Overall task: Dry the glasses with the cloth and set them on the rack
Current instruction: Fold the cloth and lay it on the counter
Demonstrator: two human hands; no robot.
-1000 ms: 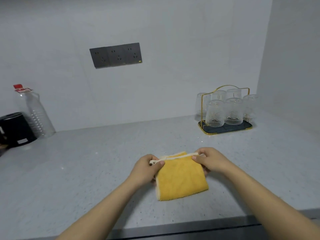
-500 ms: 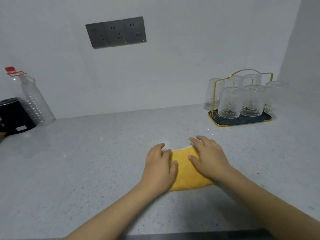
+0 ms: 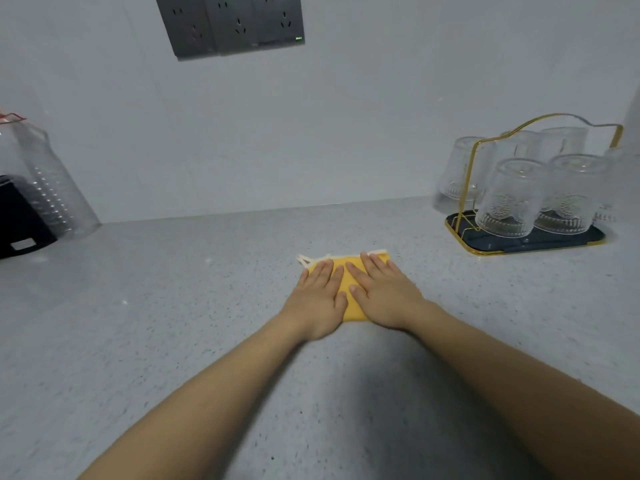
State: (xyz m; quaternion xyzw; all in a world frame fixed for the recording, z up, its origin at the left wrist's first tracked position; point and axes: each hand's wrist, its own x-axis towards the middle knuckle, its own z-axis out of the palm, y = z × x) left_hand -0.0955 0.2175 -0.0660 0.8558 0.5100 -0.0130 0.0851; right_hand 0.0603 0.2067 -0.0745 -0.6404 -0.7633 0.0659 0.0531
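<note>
Hands flat on the cloth
The left hand (image 3: 320, 299) and right hand (image 3: 382, 292) press the yellow cloth (image 3: 349, 292) on the counter (image 3: 173, 306), fingers straight.

Wall sockets (image 3: 230, 24); clear plastic bottle (image 3: 52, 188); seemingly black appliance (image 3: 20, 220).

Flat hands (image 3: 349, 294) on yellow cloth (image 3: 350, 271)
</note>
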